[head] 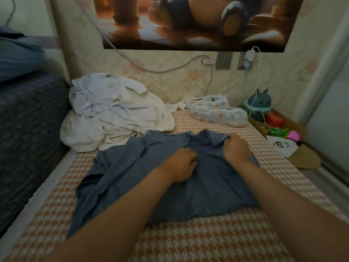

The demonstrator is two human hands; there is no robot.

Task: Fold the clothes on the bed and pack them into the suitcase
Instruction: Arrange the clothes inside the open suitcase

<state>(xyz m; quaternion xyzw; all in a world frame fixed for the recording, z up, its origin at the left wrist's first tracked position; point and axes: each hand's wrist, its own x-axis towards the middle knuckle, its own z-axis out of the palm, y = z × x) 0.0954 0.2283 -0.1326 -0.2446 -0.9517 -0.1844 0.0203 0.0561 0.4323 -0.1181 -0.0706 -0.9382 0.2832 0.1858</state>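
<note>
Blue shirt (151,176) spread on houndstooth bed (207,242); left hand (181,165), fingers curled, pinches its chest; right hand (236,150) grips collar (209,138) at 1 o'clock. White clothes (113,114) heaped at 11.

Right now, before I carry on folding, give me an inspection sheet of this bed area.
Surface: houndstooth bed sheet, orange and white, shirt spread on it.
Job's things: blue collared shirt unfolded; white clothes pile behind it; suitcase not in view.
Clutter: floral-print cloth by the wall; plush toy, red box, white printed bag, woven mat along the right edge.
Hands: left hand and right hand both grip the shirt near its collar.
Cables: white cable sags along the wall; charger plugged in, its lead hanging.
Surroundings: poster on wallpaper; dark patterned blanket at left.
</note>
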